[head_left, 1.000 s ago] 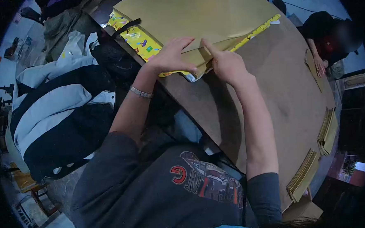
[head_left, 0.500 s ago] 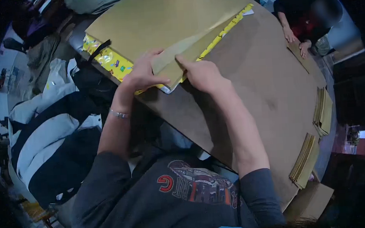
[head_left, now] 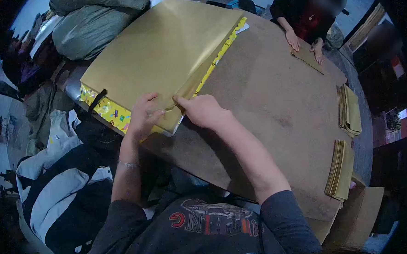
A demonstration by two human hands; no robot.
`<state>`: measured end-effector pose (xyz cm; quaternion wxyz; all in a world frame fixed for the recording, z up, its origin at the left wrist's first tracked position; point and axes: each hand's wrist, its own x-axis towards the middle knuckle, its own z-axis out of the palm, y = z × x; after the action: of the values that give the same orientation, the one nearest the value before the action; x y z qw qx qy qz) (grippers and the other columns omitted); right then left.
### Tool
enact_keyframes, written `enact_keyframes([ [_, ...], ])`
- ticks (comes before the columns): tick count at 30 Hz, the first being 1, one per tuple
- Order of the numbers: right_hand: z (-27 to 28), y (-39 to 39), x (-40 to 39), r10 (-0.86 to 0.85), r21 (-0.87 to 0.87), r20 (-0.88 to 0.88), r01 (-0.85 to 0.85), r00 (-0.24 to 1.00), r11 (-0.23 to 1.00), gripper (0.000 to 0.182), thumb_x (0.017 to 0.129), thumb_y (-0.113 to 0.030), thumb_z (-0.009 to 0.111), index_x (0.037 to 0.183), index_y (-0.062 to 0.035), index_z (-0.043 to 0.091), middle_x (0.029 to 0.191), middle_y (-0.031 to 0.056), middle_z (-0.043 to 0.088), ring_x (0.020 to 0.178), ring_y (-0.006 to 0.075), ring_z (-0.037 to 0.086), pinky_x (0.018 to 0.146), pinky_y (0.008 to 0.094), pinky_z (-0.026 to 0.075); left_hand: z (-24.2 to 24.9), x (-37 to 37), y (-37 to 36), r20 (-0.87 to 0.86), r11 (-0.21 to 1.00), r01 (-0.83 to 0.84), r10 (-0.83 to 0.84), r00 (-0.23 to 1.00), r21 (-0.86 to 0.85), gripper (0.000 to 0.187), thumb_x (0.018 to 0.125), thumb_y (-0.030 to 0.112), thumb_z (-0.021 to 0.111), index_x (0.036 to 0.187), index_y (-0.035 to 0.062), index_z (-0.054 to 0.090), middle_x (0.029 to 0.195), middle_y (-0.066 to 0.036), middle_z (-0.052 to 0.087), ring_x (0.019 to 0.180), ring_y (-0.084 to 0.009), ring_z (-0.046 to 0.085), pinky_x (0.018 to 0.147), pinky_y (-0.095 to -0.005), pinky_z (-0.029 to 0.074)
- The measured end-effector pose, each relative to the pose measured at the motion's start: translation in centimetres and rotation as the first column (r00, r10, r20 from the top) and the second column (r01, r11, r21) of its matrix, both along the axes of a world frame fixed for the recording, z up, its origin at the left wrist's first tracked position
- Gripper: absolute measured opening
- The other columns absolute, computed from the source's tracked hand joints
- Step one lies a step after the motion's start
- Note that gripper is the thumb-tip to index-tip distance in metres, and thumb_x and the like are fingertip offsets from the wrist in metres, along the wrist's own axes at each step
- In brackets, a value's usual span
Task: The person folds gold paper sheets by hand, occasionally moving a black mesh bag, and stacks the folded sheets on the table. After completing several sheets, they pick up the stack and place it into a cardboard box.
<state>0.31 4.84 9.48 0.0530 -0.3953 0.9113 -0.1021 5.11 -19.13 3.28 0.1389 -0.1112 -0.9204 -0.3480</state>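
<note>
my left hand point(head_left: 143, 117) is half open on the big brown paper point(head_left: 153, 51) on the table point(head_left: 266, 100); my right hand point(head_left: 206, 110) seems to pinch near its corner; pulling too hard there could crease or rip it.

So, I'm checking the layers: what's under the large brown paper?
Beneath the brown paper, yellow printed material shows along two edges, with something white peeking out at a corner. The rest is covered.
</note>
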Motion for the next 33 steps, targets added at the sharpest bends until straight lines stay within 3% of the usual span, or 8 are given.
enact_keyframes([
  [5,0.1,1.2,0.8,-0.040,-0.289,-0.220,-0.026,0.975,0.957,0.035,0.084,-0.011,0.052,0.119,-0.0115,0.055,0.075,0.0147,0.065,0.067,0.0327,0.065,0.056,0.0437,0.051,2.2,0.8,1.8,0.192,0.810,-0.147,0.044,0.980,0.568,0.021,0.084,0.016,0.069,0.096,-0.0003,0.066,0.090,-0.003,0.065,0.083,-0.0165,0.060,0.076,-0.0312,0.050],
  [9,0.5,0.4,0.8,0.044,-0.121,-0.042,-0.048,0.998,0.991,0.022,0.085,-0.013,0.051,0.106,-0.0120,0.055,0.077,0.0167,0.065,0.074,0.0354,0.066,0.063,0.0467,0.052,2.0,0.8,0.2,0.546,0.812,-0.345,0.040,0.837,0.470,0.020,0.085,0.015,0.069,0.101,0.0033,0.066,0.098,-0.003,0.065,0.085,-0.0127,0.059,0.075,-0.0292,0.049],
  [12,-0.2,-1.0,0.7,0.066,-0.050,-0.005,-0.066,0.998,0.997,0.022,0.085,-0.014,0.050,0.107,-0.0129,0.054,0.080,0.0178,0.066,0.078,0.0368,0.066,0.065,0.0472,0.051,-0.1,0.6,0.2,0.103,0.764,-0.005,-0.081,0.991,0.645,0.032,0.079,0.011,0.073,0.108,0.0026,0.063,0.114,-0.009,0.060,0.094,-0.0140,0.058,0.080,-0.0308,0.050],
  [14,0.6,-1.6,0.5,0.078,0.028,0.028,-0.079,0.997,0.996,0.029,0.085,-0.015,0.051,0.114,-0.0128,0.052,0.082,0.0185,0.066,0.080,0.0369,0.066,0.066,0.0468,0.051,2.6,1.4,0.4,0.185,0.733,0.018,-0.196,0.963,0.680,0.043,0.073,0.009,0.078,0.112,0.0025,0.060,0.124,-0.013,0.055,0.104,-0.0167,0.056,0.088,-0.0330,0.048],
  [17,0.7,-1.8,0.7,0.084,-0.005,0.014,-0.084,0.996,0.996,0.044,0.085,-0.016,0.053,0.129,-0.0123,0.045,0.082,0.0192,0.066,0.079,0.0370,0.066,0.067,0.0469,0.051,6.4,2.2,1.8,0.480,0.985,-0.141,0.076,0.874,0.101,0.045,0.073,0.008,0.074,0.115,0.0040,0.059,0.108,-0.014,0.062,0.103,-0.0243,0.060,0.086,-0.0362,0.049],
  [20,0.8,-1.8,0.7,0.041,0.036,0.055,-0.043,0.998,0.998,0.047,0.085,-0.016,0.054,0.131,-0.0132,0.045,0.082,0.0192,0.066,0.078,0.0368,0.066,0.066,0.0470,0.051,4.8,1.4,2.1,-0.024,0.999,0.024,-0.022,0.999,0.045,0.034,0.078,0.005,0.063,0.112,0.0044,0.061,0.103,-0.015,0.065,0.097,-0.0284,0.063,0.081,-0.0377,0.050],
  [24,0.8,-0.8,0.9,-0.001,-0.077,0.029,0.003,1.000,0.997,0.035,0.086,-0.016,0.051,0.121,-0.0116,0.051,0.083,0.0197,0.066,0.078,0.0379,0.065,0.066,0.0479,0.051,4.4,0.8,2.2,0.056,0.956,-0.029,0.013,0.998,0.293,0.033,0.079,0.002,0.053,0.109,0.0040,0.066,0.104,-0.017,0.066,0.096,-0.0315,0.064,0.081,-0.0371,0.052],
  [33,0.6,3.3,-1.9,-0.211,-0.461,-0.234,0.083,0.949,0.883,0.033,0.085,-0.019,0.059,0.114,-0.0027,0.057,0.100,0.0167,0.064,0.098,0.0341,0.059,0.084,0.0442,0.048,10.4,0.2,5.0,-0.272,0.988,-0.099,0.064,0.960,-0.120,0.020,0.081,0.005,0.057,0.096,0.0083,0.069,0.090,-0.015,0.068,0.082,-0.0343,0.064,0.071,-0.0401,0.051],
])
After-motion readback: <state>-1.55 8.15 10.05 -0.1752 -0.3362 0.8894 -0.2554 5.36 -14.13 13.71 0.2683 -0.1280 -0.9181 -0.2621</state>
